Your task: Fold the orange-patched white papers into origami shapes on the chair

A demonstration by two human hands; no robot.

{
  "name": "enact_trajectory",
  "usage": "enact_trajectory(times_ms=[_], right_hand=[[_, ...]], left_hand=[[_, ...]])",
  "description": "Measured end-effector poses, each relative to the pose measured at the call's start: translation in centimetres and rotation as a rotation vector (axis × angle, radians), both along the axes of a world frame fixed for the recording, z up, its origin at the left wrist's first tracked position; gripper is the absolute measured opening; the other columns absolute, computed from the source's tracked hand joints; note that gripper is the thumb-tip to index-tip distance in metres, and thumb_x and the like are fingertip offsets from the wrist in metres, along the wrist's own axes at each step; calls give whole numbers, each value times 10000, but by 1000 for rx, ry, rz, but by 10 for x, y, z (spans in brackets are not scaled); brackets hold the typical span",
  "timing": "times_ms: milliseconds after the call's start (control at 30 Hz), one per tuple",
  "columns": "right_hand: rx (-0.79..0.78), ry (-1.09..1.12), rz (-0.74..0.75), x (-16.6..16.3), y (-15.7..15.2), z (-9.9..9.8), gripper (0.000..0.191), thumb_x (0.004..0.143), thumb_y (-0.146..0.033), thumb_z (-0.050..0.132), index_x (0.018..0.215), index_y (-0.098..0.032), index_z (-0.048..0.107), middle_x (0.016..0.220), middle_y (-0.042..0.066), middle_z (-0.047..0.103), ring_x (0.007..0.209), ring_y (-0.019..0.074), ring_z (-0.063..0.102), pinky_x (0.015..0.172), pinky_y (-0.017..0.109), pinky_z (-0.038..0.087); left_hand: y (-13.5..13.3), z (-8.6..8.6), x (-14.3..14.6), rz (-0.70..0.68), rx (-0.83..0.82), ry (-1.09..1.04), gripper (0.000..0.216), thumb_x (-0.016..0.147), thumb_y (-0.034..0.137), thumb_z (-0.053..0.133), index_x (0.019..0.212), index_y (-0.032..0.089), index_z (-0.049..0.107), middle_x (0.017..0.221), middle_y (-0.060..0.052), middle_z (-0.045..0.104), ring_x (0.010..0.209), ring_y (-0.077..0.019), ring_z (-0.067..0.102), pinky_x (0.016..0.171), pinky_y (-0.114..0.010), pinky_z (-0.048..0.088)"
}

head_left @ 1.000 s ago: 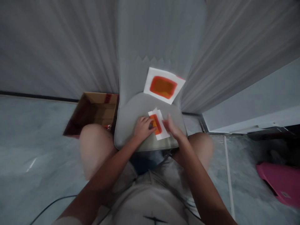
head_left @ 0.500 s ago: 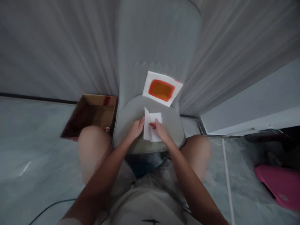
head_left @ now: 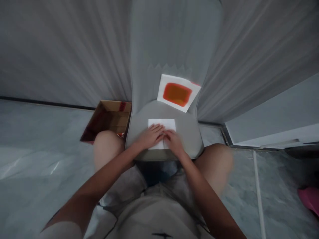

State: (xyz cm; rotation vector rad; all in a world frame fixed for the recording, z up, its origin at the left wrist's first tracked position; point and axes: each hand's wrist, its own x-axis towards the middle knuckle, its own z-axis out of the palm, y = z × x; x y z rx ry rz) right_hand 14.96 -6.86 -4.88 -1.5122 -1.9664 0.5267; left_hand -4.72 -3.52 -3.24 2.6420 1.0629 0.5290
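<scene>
A small sheet of white paper point(head_left: 169, 123) lies spread on the grey chair seat point(head_left: 139, 119), with a crease running down its middle. Across its left half rests my left hand point(head_left: 152, 135), fingers stretched out and lying flat. My right hand point(head_left: 173, 141) is on the right half, its fingertips at the crease and close to the left fingertips. Its fingers are slightly bent and blurred, and I see nothing held in them. Behind the paper, a white card with an orange-brown rectangle point(head_left: 177, 94) leans against the chair back.
An open cardboard box point(head_left: 117, 119) stands on the floor left of the chair. Grey curtains point(head_left: 62, 49) hang behind, and a pale panel point(head_left: 274, 113) stands to the right. A pink object point(head_left: 309, 199) shows at the right edge.
The raised left flap of the paper now lies flat. My left hand has moved from the paper's left edge onto it, fingers spread, and my right hand has shifted slightly down toward the crease.
</scene>
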Motion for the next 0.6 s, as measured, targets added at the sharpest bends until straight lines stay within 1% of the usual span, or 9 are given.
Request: enact_trajectory(times_ms=[100, 133, 167, 233, 300, 367, 467, 533, 600], right_hand=[[-29, 79, -305, 23, 5, 1, 395, 961, -281, 506, 1255, -111, 708, 1214, 209, 676, 1165, 317, 600, 1075, 484, 469], [-58, 98, -366, 29, 6, 3, 398, 950, -312, 529, 1229, -101, 719, 1193, 219, 686, 1162, 330, 599, 1072, 492, 460], [-97, 122, -386, 33, 7, 5, 388, 940, -340, 547, 1183, -104, 737, 1145, 212, 705, 1135, 331, 609, 1056, 483, 464], [-176, 181, -350, 35, 8, 11, 361, 948, -397, 549, 1057, -136, 772, 996, 160, 745, 1019, 300, 651, 977, 424, 498], [-219, 242, -283, 32, 8, 18, 410, 976, -469, 517, 998, -159, 784, 918, 117, 762, 928, 266, 678, 904, 372, 519], [-207, 303, -217, 26, 6, 25, 507, 1018, -537, 439, 1091, -171, 782, 1022, 117, 784, 986, 259, 700, 932, 365, 522], [-194, 409, -124, 16, 0, 32, 643, 1069, -606, 281, 1320, -207, 718, 1309, 115, 741, 1215, 258, 674, 1080, 400, 488], [-237, 457, -60, 10, -4, 32, 711, 1072, -649, 217, 1354, -217, 707, 1368, 102, 719, 1290, 253, 652, 1150, 427, 460], [-247, 445, -13, 6, -7, 29, 742, 1067, -674, 214, 1308, -208, 739, 1377, 104, 715, 1331, 252, 633, 1206, 442, 418]], left_hand=[[4, -11, -2, -24, -7, 99, 642, 1059, 521, 450, 1593, 165, 437, 1655, -130, 447, 1586, -262, 335, 1321, -491, 242], [5, -13, -3, -21, -6, 109, 669, 1054, 541, 452, 1606, 163, 416, 1668, -133, 423, 1590, -259, 326, 1324, -478, 232], [5, -15, -4, -14, -5, 112, 692, 1051, 554, 453, 1616, 157, 398, 1678, -138, 405, 1590, -254, 326, 1326, -464, 225], [6, -17, -5, 8, -6, 110, 723, 1042, 572, 463, 1621, 145, 386, 1682, -149, 393, 1585, -255, 337, 1328, -456, 215], [6, -18, -4, 39, -11, 101, 724, 1027, 586, 492, 1602, 152, 425, 1674, -142, 411, 1585, -272, 337, 1332, -477, 194], [6, -19, -2, 71, -26, 86, 713, 1005, 595, 535, 1577, 173, 473, 1663, -118, 436, 1587, -287, 329, 1336, -497, 174], [5, -19, 0, 100, -62, 55, 735, 975, 598, 591, 1572, 182, 484, 1658, -105, 446, 1582, -288, 340, 1335, -493, 180], [6, -18, 0, 104, -82, 37, 746, 964, 602, 609, 1560, 167, 495, 1645, -121, 464, 1573, -288, 358, 1332, -492, 193], [6, -18, 0, 103, -93, 21, 739, 946, 586, 644, 1527, 145, 527, 1616, -148, 498, 1562, -299, 376, 1328, -503, 208]])
